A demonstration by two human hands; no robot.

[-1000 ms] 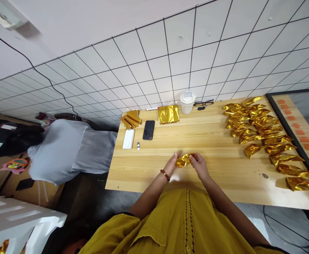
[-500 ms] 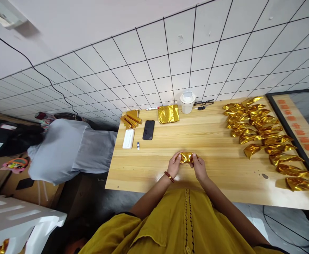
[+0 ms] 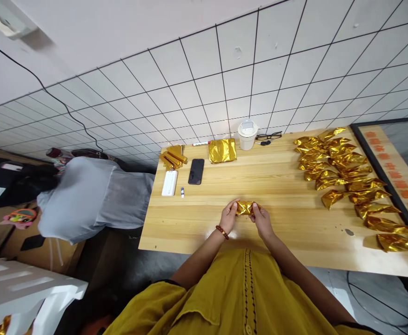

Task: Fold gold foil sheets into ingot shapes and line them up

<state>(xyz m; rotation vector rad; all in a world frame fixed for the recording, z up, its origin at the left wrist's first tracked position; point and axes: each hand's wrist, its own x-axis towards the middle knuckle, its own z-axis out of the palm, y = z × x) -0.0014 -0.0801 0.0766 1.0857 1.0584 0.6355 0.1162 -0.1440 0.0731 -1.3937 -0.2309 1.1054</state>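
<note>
A small piece of folded gold foil [image 3: 244, 208] is held over the near part of the wooden table [image 3: 204, 228]. My left hand [image 3: 229, 216] pinches its left end, with the thumb on top and a beaded bracelet on the wrist. On the other end, my right hand [image 3: 262, 218] is closed the same way. My fingers under the foil are hidden. Folded gold foil pieces [image 3: 350, 172] lie in rows on the right side. A stack of flat gold foil sheets [image 3: 222, 150] rests near the wall.
A black phone [image 3: 196, 171], a white power bank [image 3: 169, 183], a small tube [image 3: 182, 192] and gold strips [image 3: 173, 157] lie on the left. A lidded cup [image 3: 247, 135] and glasses [image 3: 269, 136] stand by the wall. Another person in grey [image 3: 85, 195] leans over at left.
Both hands have shifted very slightly left with the foil between them. Nothing else on the table has visibly moved.
</note>
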